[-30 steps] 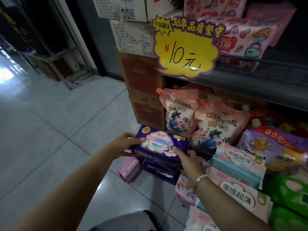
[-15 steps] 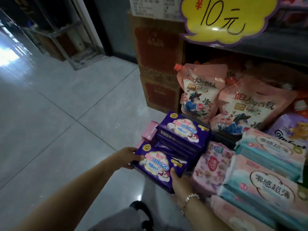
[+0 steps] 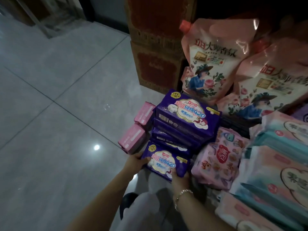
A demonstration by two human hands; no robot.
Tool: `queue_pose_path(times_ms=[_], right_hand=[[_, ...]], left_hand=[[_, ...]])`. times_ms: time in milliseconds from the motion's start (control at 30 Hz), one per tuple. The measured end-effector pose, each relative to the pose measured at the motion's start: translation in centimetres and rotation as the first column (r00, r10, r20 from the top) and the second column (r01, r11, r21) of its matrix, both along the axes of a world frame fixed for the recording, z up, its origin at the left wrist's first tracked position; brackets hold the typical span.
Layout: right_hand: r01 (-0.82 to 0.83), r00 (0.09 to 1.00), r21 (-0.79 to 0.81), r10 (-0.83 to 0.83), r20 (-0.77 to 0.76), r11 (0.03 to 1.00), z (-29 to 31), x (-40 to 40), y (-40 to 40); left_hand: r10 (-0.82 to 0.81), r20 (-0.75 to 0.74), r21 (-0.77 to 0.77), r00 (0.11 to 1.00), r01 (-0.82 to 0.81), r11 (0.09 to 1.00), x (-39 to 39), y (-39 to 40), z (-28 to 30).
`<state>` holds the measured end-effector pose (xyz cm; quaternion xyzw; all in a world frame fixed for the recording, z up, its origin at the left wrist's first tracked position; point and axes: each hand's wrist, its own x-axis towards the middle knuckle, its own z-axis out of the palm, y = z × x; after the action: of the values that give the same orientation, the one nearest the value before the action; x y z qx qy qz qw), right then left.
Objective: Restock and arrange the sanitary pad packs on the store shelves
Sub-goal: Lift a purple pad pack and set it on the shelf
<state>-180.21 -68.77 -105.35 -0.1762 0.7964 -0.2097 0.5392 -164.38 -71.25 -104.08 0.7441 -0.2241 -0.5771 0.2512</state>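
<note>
held pack: purple pad pack [image 3: 165, 164] low at the near end of the purple stack [image 3: 185, 120]; face up, tilted slightly toward the camera
left hand: left hand [image 3: 134, 161] grasps the pack's left short edge; thumb on top, fingers hidden under it
right hand: right hand [image 3: 179, 178] grasps the pack's near right corner; thumb over the edge, bracelet on the wrist
step in hand: judged as setting this pack down in front of the purple stack; not yet released
doing it well: keep both hands on until the pack sits flat; square its long edge to the stack's front face; label up to match the top pack; push in so no gap shows; avoid nudging the stack, it already leans
stack: several purple packs piled, top one label up, lower ones showing their side edges
left of stack: two small pink packs [image 3: 138, 127] on the floor tiles [image 3: 50, 114], touching the stack's left side
right of stack: pink patterned pack [image 3: 221, 160] just beside it; teal-and-pink packs [image 3: 276, 147] further right, piled in layers
behind stack: two pink spout pouches [image 3: 215, 60] standing upright; brown cartons [image 3: 155, 52] behind and left, stacked, closed, contents not visible
containers: no open bin or basket visible; goods sit in loose piles; what they rest on is hidden
</note>
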Motion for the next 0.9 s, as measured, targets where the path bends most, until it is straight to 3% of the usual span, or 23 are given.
queue_pose_path(times_ms=[233,700,900], right_hand=[[0.038,0.998,0.014,-0.039,0.054,0.999,0.6,0.0,-1.7],[-0.096,0.988,0.015,0.094,0.121,0.995,3.0,-1.5,-1.1],[-0.165,0.979,-0.016,0.166,0.114,0.986,5.4,-1.4,-1.2]], left_hand=[[0.059,-0.054,-0.072,0.997,-0.063,0.995,-0.5,0.2,-0.8],[-0.093,0.016,-0.120,0.996,0.094,0.988,-1.9,0.9,2.6],[-0.147,0.127,-0.117,0.981,0.162,0.980,-3.2,0.8,5.3]])
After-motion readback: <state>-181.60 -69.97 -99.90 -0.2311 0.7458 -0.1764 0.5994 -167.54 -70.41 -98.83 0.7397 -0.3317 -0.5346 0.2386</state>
